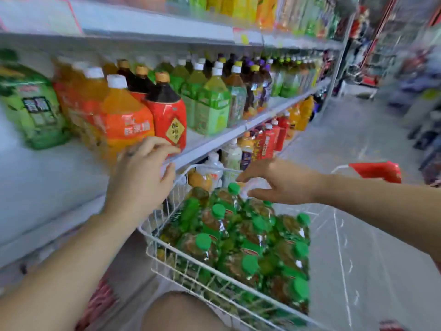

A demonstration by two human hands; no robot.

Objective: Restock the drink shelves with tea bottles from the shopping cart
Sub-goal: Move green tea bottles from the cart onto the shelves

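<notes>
Left grip (143, 180) at shelf (207, 142) edge, fingers bent beside red-label bottle (168, 115); blurred, can't tell if it's holding anything. Tea bottles (238, 240) lie packed in the wire cart (191, 262). Right grip (274, 182) fingers apart, empty, just above them.

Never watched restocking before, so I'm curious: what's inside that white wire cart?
Green-capped tea bottles, packed close, fill the cart. Any lower layers and the cart's floor are hidden beneath them.
</notes>
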